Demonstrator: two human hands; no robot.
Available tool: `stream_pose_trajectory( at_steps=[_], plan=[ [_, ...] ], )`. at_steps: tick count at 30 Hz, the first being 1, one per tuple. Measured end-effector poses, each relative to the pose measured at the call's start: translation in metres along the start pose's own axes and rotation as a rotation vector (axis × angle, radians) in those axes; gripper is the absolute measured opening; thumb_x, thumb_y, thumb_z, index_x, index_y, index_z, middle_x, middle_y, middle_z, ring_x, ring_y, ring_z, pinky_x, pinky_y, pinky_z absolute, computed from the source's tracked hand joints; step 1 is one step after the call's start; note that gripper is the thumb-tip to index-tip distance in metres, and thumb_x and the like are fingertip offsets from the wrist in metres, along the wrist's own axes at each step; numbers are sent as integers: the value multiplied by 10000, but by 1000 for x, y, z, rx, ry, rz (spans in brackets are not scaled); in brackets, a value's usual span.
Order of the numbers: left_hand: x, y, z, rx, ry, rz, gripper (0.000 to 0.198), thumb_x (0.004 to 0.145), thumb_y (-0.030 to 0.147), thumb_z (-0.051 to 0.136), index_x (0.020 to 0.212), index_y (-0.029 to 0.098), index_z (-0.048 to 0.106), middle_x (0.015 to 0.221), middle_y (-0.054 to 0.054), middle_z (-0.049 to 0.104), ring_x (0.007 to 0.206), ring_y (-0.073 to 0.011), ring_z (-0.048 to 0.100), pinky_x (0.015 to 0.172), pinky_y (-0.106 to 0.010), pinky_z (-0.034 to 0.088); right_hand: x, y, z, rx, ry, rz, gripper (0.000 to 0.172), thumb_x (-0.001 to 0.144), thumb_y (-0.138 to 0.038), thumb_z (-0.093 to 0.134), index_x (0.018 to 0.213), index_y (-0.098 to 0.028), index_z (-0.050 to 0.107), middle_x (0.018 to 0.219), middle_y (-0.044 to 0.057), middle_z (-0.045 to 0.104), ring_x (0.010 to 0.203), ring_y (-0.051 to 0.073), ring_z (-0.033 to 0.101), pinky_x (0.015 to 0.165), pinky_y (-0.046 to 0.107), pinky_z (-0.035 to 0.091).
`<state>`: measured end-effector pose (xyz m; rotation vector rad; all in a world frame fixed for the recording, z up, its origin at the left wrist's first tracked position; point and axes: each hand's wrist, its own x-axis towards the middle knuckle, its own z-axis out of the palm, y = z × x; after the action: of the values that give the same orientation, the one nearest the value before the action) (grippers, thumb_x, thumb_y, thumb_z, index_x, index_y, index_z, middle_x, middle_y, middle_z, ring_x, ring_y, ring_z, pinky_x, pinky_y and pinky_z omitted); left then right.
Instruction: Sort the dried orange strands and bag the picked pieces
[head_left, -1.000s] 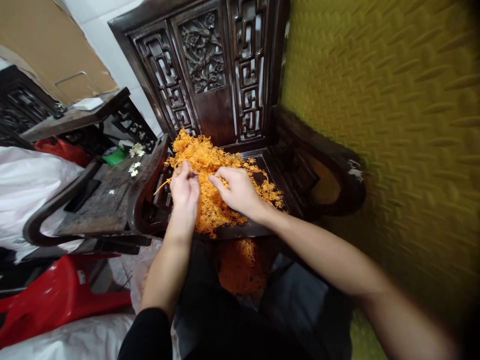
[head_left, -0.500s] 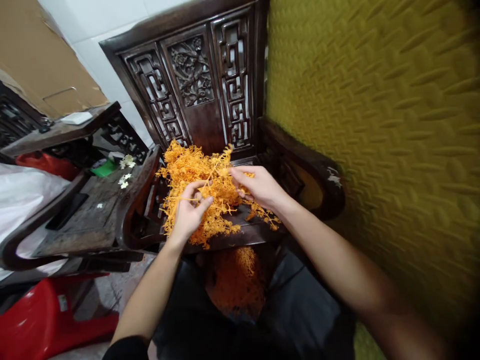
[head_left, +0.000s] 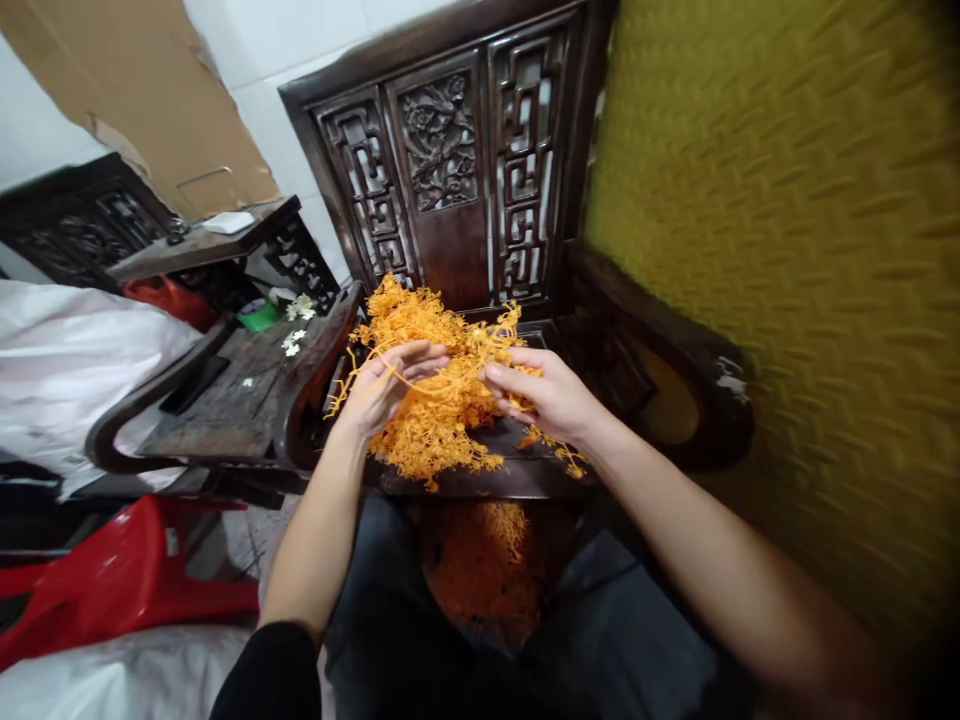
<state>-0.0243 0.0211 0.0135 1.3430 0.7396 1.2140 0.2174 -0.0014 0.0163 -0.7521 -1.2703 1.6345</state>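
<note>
A heap of orange, finely branched plastic-looking sprigs (head_left: 431,440) lies on the seat of a dark carved wooden chair (head_left: 456,250). My right hand (head_left: 551,395) pinches one orange sprig (head_left: 499,335) between thumb and fingers, just above the heap's right side. At the heap's left, my left hand (head_left: 382,390) has its fingers stretched out and loosely curved. A thin orange strand crosses this hand, and a branched end sticks out beyond its left side; whether the fingers grip it is hard to see.
An orange-red container (head_left: 484,575) with more sprigs sits below, between the legs. Left are a wooden bench (head_left: 217,415), green tape roll (head_left: 257,315), white flower-shaped pieces (head_left: 294,340), red plastic stool (head_left: 112,585) and white sacks (head_left: 82,360). A yellow textured surface (head_left: 787,200) borders the right.
My left hand has gone from bent fingers near the sprig's stem to stretched fingers, farther from my right hand. My right hand still pinches the sprig. The view has shifted left.
</note>
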Motion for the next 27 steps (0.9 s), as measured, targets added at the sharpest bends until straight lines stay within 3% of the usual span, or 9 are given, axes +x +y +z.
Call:
stream_pose_trajectory(
  at_steps=[3, 7, 13, 19, 23, 25, 27],
  plan=[
    [-5, 3, 27, -43, -4, -61, 572, 631, 515, 898, 1057, 151, 783, 1008, -164, 752, 853, -239, 730, 818, -382, 576, 1, 6, 7, -143, -51, 19, 383, 828, -517, 731, 703, -184, 587, 536, -33, 517, 411, 81, 379, 389, 240, 212],
    [-9, -9, 47, -2, 135, -85, 426, 555, 248, 961, 940, 173, 793, 879, -75, 752, 739, -158, 688, 735, -306, 567, 2, 7, 8, -415, -16, -57, 421, 856, -543, 686, 676, -174, 593, 519, -29, 516, 456, 102, 441, 451, 251, 303],
    [-6, -17, 45, 7, 228, -68, 273, 635, 322, 917, 810, 166, 778, 696, -37, 695, 587, -114, 597, 536, -233, 441, 2, 5, 1, -528, 75, -75, 369, 807, -541, 737, 916, -195, 667, 559, -58, 529, 444, 100, 416, 458, 251, 307],
    [-5, -16, 58, -43, 246, -108, 340, 623, 386, 919, 698, 138, 699, 597, -14, 604, 547, -95, 528, 532, -230, 421, 8, 9, 9, -743, 212, -355, 268, 893, -439, 650, 778, -201, 608, 720, 7, 639, 682, 164, 572, 652, 296, 431],
    [1, -11, 40, -259, 297, -119, 300, 668, 280, 891, 671, 144, 623, 636, -7, 567, 558, -78, 506, 546, -217, 434, 11, 8, -1, -871, 390, -452, 203, 895, -353, 629, 782, -185, 607, 782, 50, 674, 727, 180, 600, 719, 327, 451],
    [5, -7, 24, -337, 383, -61, 326, 663, 236, 883, 641, 152, 569, 636, 8, 532, 542, -61, 473, 529, -199, 420, 13, 6, -14, -741, 547, -406, 195, 874, -345, 636, 778, -182, 593, 861, 79, 707, 690, 170, 606, 674, 323, 469],
    [7, -6, 15, -313, 440, -17, 311, 660, 236, 877, 649, 151, 579, 634, 15, 524, 543, -61, 476, 530, -193, 420, 14, 5, -27, -512, 603, -330, 192, 826, -335, 680, 789, -182, 570, 967, 102, 734, 623, 143, 605, 594, 304, 479]
  ],
)
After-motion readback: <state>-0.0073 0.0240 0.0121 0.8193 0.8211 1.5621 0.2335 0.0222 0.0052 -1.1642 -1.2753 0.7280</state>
